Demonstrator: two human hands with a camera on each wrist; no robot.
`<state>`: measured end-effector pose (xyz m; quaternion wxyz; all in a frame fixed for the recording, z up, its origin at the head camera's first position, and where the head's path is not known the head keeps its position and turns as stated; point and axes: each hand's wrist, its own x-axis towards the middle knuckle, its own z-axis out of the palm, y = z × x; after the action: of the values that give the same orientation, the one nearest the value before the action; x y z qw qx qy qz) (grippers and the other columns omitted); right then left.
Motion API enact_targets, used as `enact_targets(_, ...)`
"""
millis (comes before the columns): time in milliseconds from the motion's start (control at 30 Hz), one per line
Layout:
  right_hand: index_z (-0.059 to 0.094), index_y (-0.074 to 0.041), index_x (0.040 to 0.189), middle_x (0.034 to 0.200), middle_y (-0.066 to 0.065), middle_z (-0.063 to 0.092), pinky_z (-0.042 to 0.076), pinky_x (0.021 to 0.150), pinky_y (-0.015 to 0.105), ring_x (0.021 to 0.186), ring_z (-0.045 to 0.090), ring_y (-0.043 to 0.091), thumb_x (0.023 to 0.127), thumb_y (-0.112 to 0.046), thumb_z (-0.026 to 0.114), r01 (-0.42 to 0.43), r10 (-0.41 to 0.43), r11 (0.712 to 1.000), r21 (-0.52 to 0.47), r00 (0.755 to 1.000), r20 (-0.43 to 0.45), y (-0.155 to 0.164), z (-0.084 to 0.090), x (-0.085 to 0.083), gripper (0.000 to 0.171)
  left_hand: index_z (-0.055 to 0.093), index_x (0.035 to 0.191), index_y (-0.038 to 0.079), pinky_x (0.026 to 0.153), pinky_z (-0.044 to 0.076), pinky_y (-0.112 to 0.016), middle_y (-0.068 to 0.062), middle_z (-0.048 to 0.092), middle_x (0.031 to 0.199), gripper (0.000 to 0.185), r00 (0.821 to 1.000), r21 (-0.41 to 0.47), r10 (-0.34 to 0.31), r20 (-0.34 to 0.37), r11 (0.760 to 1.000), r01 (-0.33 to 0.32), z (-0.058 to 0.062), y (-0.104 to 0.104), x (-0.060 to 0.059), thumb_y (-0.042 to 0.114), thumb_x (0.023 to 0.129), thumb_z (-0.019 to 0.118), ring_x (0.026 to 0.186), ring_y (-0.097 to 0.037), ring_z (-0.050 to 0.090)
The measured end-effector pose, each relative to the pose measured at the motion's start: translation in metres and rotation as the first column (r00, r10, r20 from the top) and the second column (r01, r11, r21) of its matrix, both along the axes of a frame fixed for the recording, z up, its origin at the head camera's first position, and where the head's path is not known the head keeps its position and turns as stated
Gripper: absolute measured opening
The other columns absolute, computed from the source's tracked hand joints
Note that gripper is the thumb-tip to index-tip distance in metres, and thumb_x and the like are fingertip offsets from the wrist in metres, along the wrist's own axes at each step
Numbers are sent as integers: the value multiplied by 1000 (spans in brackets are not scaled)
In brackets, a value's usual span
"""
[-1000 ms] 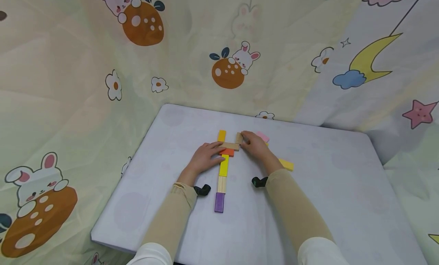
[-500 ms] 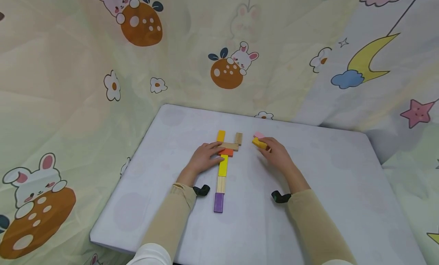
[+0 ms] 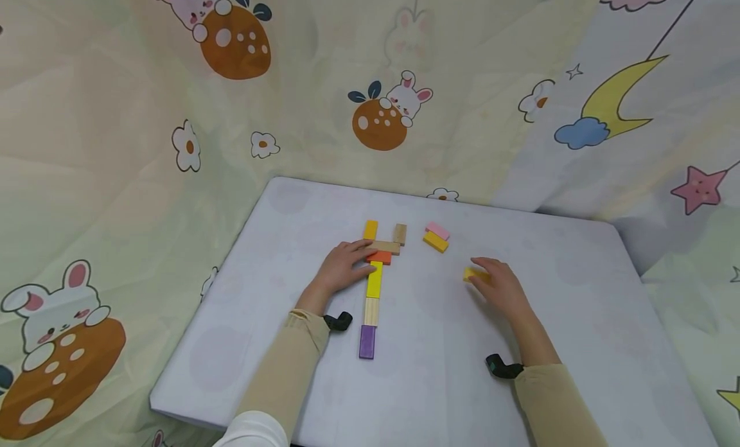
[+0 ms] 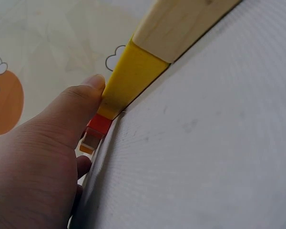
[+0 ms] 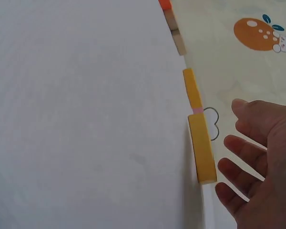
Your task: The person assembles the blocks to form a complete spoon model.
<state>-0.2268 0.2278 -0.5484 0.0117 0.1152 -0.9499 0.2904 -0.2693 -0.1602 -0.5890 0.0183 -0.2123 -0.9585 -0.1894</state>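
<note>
A line of flat blocks lies on the pale table point(image 3: 439, 370): purple point(image 3: 367, 341), wood point(image 3: 372, 311), yellow point(image 3: 376, 280), orange-red point(image 3: 383, 257). A wood crosspiece point(image 3: 388, 246) lies above them, with a yellow-orange block point(image 3: 370, 229) and a short wood block point(image 3: 400, 233) beyond it. My left hand point(image 3: 365, 251) rests flat, fingers on the orange-red block and crosspiece. In the left wrist view the thumb point(image 4: 81, 109) touches the yellow block point(image 4: 131, 78). My right hand point(image 3: 485, 273) hovers with relaxed fingers over a loose yellow block point(image 3: 474, 275), point(image 5: 202, 148), not gripping it.
A pink block point(image 3: 437, 230) and a yellow block point(image 3: 435, 242) lie side by side right of the figure. Printed cloth point(image 3: 173, 145) with rabbits, moon and stars hangs round the table's far and side edges. The table's front edge is near my elbows.
My right hand left the short wood block, passed the pink and yellow pair, and drew back right to the loose yellow block. The left hand stayed put.
</note>
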Motion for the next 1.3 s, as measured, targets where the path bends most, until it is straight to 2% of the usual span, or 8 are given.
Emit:
enact_targets(233, 50, -19, 131, 135, 9, 48, 32, 101, 53, 125, 42, 33, 87, -41, 59, 61, -61, 995, -79, 998, -4, 20, -20, 12, 50, 43, 134, 41, 104, 34, -37, 16, 33, 146, 54, 1000, -5, 5, 4, 1000, -5, 2, 1, 1, 64, 85, 44, 125, -16, 40)
enact_targets(467, 46, -21, 134, 137, 8, 46, 30, 103, 53, 129, 37, 33, 88, -43, 57, 125, -124, 990, -65, 992, 17, 28, -36, 14, 52, 44, 134, 40, 104, 34, -37, 15, 33, 146, 53, 1000, 8, 0, -2, 1000, 0, 1, 1, 1, 62, 86, 46, 125, -16, 40)
enact_targets(833, 51, -14, 130, 130, 12, 51, 34, 100, 51, 122, 42, 33, 91, -33, 56, 124, -126, 992, -27, 990, -59, 23, -40, 16, 44, 44, 134, 38, 103, 35, -37, 16, 33, 146, 53, 1000, 1, 0, -3, 1000, 0, 0, 1, 0, 59, 86, 48, 124, -16, 40)
enact_targets(1300, 52, -15, 128, 129, 11, 51, 33, 101, 51, 124, 40, 32, 90, -24, 59, 127, -129, 991, -35, 989, -76, 22, -41, 16, 40, 40, 137, 39, 105, 34, -35, 17, 30, 147, 56, 1000, -22, -5, 11, 1000, 5, 1, 1, 1, 61, 85, 47, 124, -15, 39)
